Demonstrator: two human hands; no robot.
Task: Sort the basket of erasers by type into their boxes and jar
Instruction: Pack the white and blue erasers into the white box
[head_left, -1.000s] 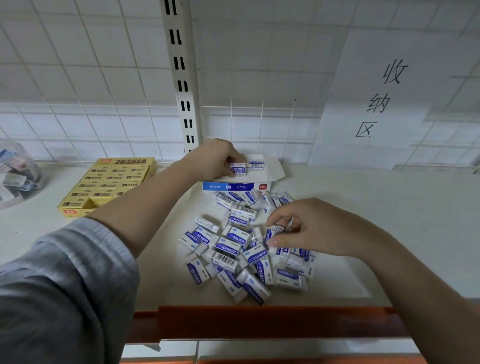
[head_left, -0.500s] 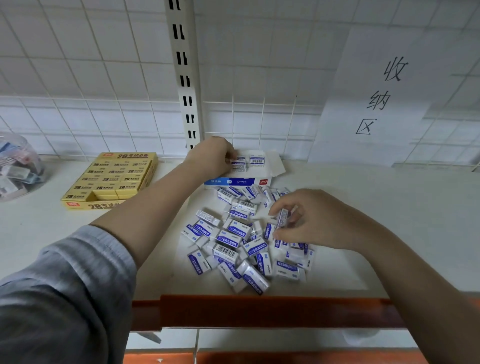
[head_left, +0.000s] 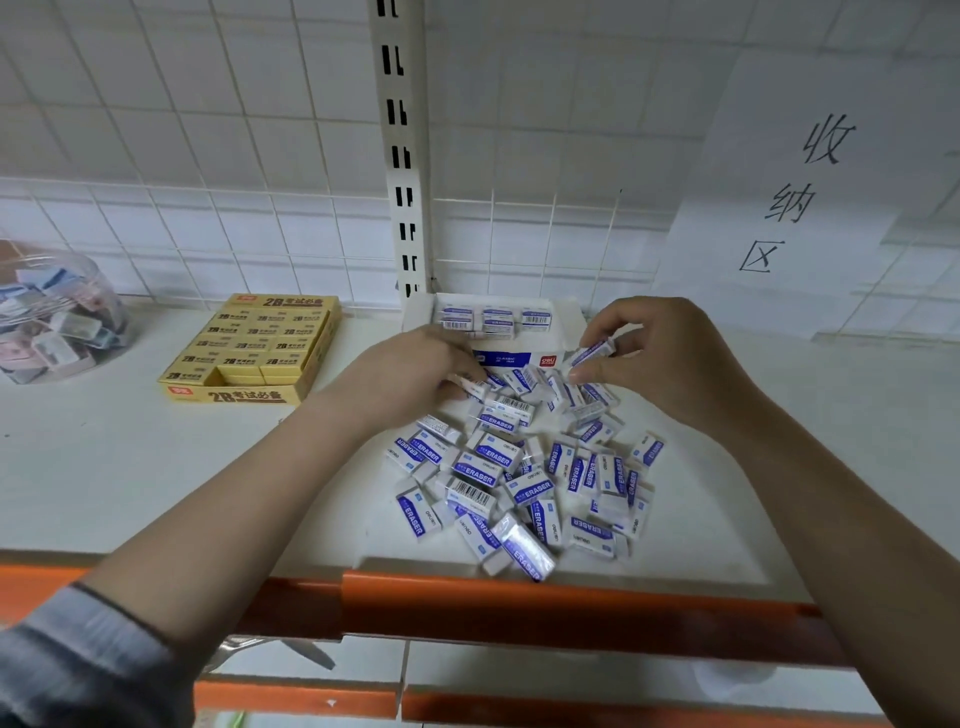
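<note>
Two bare hands over a loose pile of white-and-blue sleeved rectangular erasers (head_left: 519, 467) on the white shelf (head_left: 104, 467). Right hand (head_left: 670, 364) is raised at the pile's far right edge, thumb and forefinger pinching a single white-and-blue eraser (head_left: 592, 352) by its ends; that eraser sits at the fingertips, tilted, just right of the open white-and-blue cardboard box (head_left: 498, 332) and above the pile. Left hand (head_left: 410, 374) is down at the pile's far left edge, fingers curled onto an eraser (head_left: 475, 387) there; cannot tell whether it is actually gripped or only touched. The box stands at the far side of the pile, with a row of erasers already inside. Open yellow cardboard box of 2B erasers (head_left: 254, 348) further left, clear plastic jar of mixed erasers (head_left: 52, 317) far left.
</note>
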